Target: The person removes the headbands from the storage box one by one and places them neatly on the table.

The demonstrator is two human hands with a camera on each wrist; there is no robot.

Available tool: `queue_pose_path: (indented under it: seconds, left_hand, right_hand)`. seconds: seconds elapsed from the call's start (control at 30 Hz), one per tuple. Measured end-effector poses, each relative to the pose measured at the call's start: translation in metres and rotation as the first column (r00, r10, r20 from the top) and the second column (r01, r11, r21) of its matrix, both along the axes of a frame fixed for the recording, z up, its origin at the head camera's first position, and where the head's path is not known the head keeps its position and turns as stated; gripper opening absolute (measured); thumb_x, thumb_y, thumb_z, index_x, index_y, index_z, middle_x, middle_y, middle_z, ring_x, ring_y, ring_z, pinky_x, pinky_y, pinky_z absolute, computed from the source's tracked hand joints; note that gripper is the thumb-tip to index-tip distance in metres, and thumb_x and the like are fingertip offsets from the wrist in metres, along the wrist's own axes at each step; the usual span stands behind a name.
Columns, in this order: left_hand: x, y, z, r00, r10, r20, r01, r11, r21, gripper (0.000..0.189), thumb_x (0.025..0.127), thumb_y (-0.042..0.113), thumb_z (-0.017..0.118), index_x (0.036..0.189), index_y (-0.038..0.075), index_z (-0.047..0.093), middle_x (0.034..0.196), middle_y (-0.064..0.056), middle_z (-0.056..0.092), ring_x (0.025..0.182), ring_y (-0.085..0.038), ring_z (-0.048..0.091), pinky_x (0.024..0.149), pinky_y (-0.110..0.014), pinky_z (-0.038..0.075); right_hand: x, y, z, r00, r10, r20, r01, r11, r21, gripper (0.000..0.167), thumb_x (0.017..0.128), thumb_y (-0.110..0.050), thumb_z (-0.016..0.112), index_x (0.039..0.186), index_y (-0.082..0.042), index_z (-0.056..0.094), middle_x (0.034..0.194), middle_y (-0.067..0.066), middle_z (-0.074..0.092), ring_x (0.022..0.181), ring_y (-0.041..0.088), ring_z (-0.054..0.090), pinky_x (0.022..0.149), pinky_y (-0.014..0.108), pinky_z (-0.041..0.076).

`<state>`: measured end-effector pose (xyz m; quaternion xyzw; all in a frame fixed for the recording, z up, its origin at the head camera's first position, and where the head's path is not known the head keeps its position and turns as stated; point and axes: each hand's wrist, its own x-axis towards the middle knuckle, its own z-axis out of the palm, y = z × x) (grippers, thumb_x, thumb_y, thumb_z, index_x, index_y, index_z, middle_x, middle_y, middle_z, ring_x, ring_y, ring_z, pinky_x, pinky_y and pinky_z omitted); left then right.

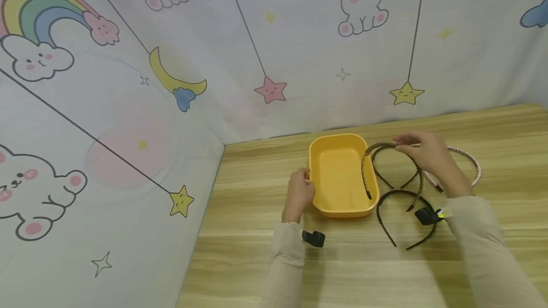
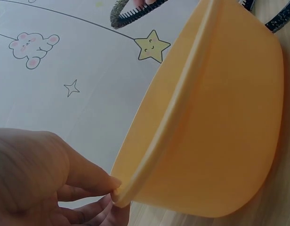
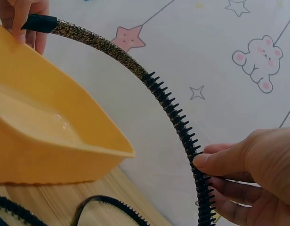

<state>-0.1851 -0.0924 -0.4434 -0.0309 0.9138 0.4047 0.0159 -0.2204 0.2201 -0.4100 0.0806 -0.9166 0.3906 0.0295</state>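
Observation:
My right hand (image 1: 425, 153) pinches a black-and-gold toothed headband (image 3: 114, 52) near the top of its arch. In the head view one leg of this headband overlaps the right side of a yellow plastic basin (image 1: 341, 213), and the other leg hangs outside it. My left hand (image 1: 298, 191) grips the basin's left rim, thumb over the edge, as the left wrist view shows. Below the raised headband, a dark headband (image 1: 381, 172) lies on the table. A black headband (image 1: 387, 232) lies nearer to me, and a pale pink headband (image 1: 477, 168) is partly behind my right hand.
The wood-grain table (image 1: 239, 260) meets a white cartoon-printed cloth (image 1: 214, 13) at the back and left. Black wrist cameras, one on the left wrist (image 1: 314, 238) and one on the right wrist (image 1: 425, 216), stick out over the table.

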Motion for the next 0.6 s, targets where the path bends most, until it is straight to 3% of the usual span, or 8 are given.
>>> queue_pose_path:
  seconds: [0.4, 0.6]
  left_hand:
    - [-0.001, -0.001, 0.000, 1.000, -0.005, 0.005, 0.005, 1.000, 0.014, 0.043, 0.087, -0.003, 0.048, 0.130, -0.004, 0.052, 0.112, -0.014, 0.055, 0.099, -0.024, 0.056, 0.080, -0.032, 0.051]
    - [0.001, -0.001, 0.001, 1.000, -0.006, 0.002, 0.006, 1.000, 0.016, 0.043, 0.087, -0.003, 0.049, 0.130, -0.004, 0.052, 0.112, -0.014, 0.055, 0.099, -0.025, 0.056, 0.083, -0.034, 0.051]
  right_hand:
    - [0.004, 0.019, -0.003, 1.000, -0.017, 0.022, 0.016, 0.999, 0.045, 0.037, 0.095, -0.027, 0.059, 0.124, -0.004, 0.060, 0.121, 0.024, 0.061, 0.115, 0.043, 0.051, 0.094, 0.063, 0.036]
    - [0.007, 0.028, -0.007, 1.000, -0.012, 0.014, 0.011, 0.998, 0.056, 0.036, 0.095, -0.026, 0.058, 0.122, -0.003, 0.060, 0.117, 0.024, 0.063, 0.110, 0.044, 0.055, 0.088, 0.060, 0.041]
